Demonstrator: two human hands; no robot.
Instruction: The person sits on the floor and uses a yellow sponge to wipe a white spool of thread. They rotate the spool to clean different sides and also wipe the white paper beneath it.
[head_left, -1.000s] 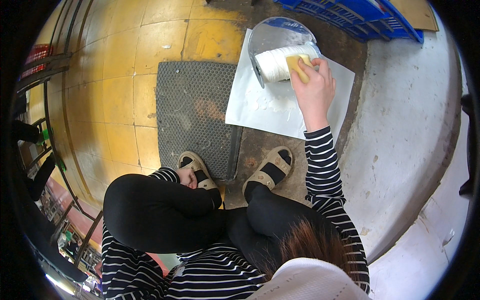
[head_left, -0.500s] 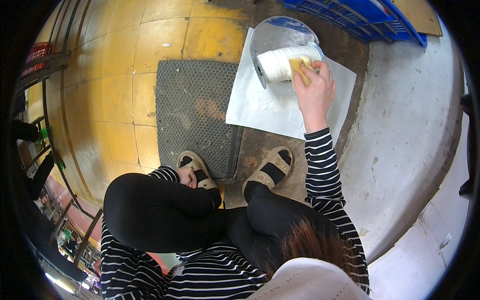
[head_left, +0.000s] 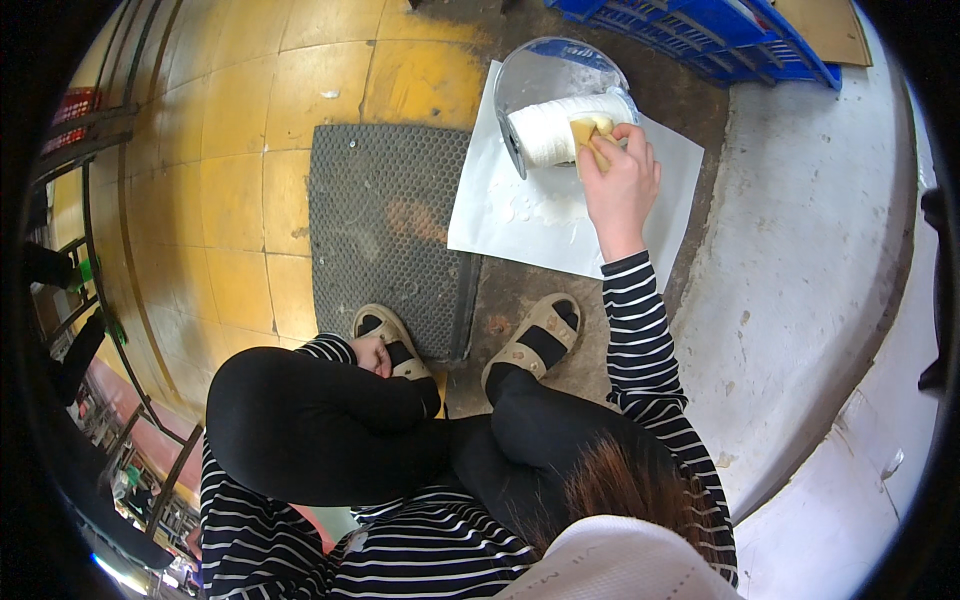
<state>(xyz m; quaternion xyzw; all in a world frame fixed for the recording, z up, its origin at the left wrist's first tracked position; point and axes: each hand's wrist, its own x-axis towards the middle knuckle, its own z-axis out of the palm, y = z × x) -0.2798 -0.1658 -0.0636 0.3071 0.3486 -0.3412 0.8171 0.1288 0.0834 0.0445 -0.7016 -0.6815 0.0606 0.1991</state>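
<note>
My right hand [head_left: 625, 195] pinches a pale yellow sponge [head_left: 582, 132], pressing it to the right part of a large white spool wound with cord or tape [head_left: 545, 137]. The spool lies on its side, and its clear round flange [head_left: 507, 85] shows at the left and top. Beneath it is a white sheet [head_left: 480, 222] with wet whitish spots in front of the spool. Beside my left knee, my left hand [head_left: 371, 355] hangs near the left sandal, its fingers curled in with nothing visible in them.
A grey honeycomb rubber mat [head_left: 375, 220] lies left of the sheet, over yellow tiles [head_left: 235, 190]. Blue plastic crates [head_left: 715, 40] stand at the far right. A whitish wall or ledge [head_left: 790, 250] runs along the right. Dark metal racks [head_left: 90, 230] line the left side.
The whole view has shifted slightly. My right hand keeps the sponge pressed on the spool, with little movement along it. The left hand stays by the knee.
</note>
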